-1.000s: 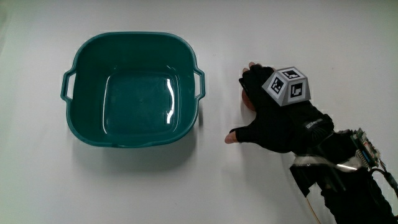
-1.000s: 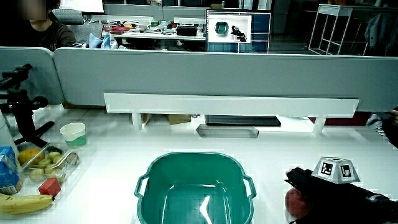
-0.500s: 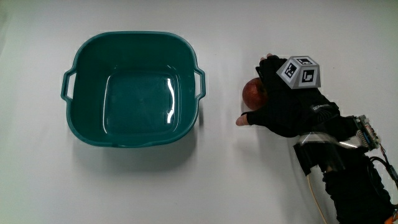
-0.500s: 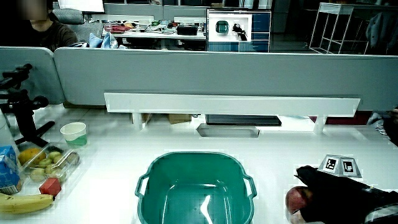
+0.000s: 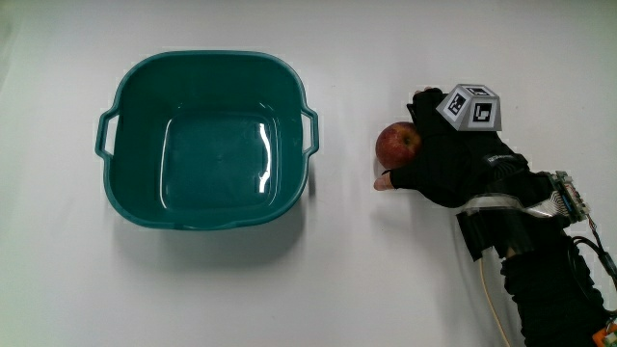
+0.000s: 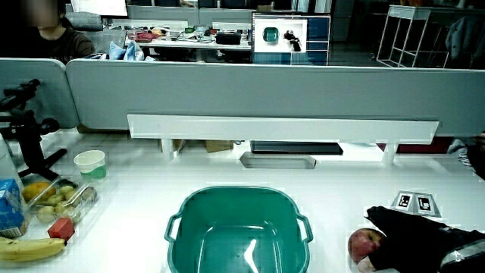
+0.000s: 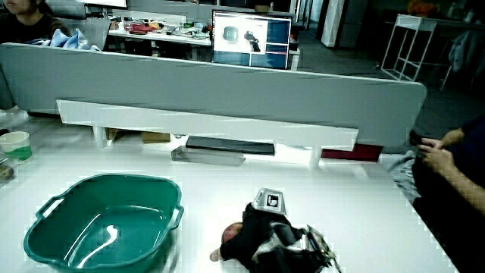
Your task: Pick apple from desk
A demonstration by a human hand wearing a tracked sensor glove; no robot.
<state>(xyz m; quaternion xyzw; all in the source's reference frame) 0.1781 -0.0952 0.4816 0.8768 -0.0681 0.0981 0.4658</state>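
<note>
The hand (image 5: 445, 159) is gripping a red apple (image 5: 397, 145), fingers curling over it and thumb pressing beneath, beside the teal plastic basin (image 5: 206, 139) on the white counter (image 5: 337, 280). The main view is showing the apple's round, smooth skin clearly; in a side view (image 7: 261, 236) the black glove is hiding nearly all of it. Being round, the apple is showing no long axis. Only a side view is showing a banana (image 6: 32, 247) and a paper cup (image 6: 89, 163).
</note>
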